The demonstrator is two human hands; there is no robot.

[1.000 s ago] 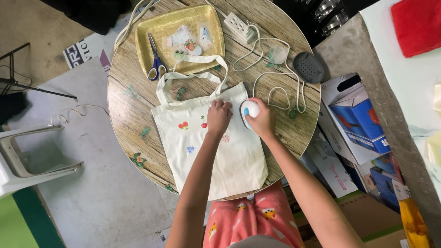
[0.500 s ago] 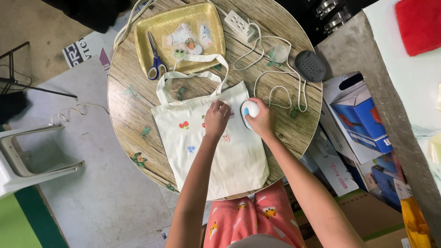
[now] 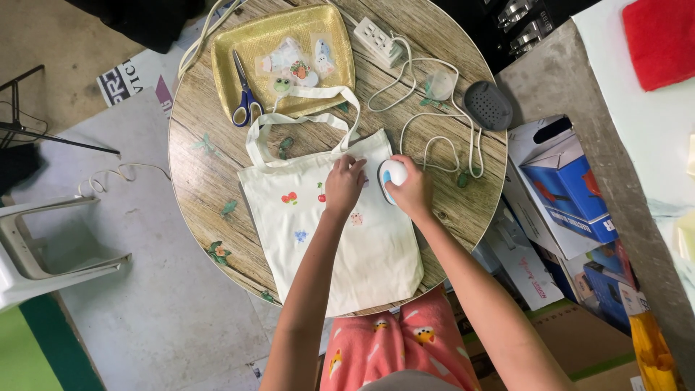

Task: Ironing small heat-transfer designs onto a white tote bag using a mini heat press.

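Note:
A cream tote bag [image 3: 340, 232] lies flat on a round wooden table [image 3: 203, 174], with small colourful patches on its front. My left hand [image 3: 344, 185] presses flat on the upper part of the bag, fingers together. My right hand [image 3: 411, 190] grips a small white and blue mini iron [image 3: 392, 176] at the bag's upper right edge. The iron's white cord [image 3: 441, 137] loops across the table to a white power strip [image 3: 376, 40].
A gold tray [image 3: 329, 80] at the table's far side holds blue-handled scissors [image 3: 244, 98] and several patches. A dark oval pad [image 3: 488, 106] lies at the right rim. Blue and white boxes [image 3: 572, 181] stand to the right, a white plastic chair [image 3: 36, 246] to the left.
Both hands stay on the bag; my left hand has shifted slightly up toward the bag's top edge. The iron has hardly moved.

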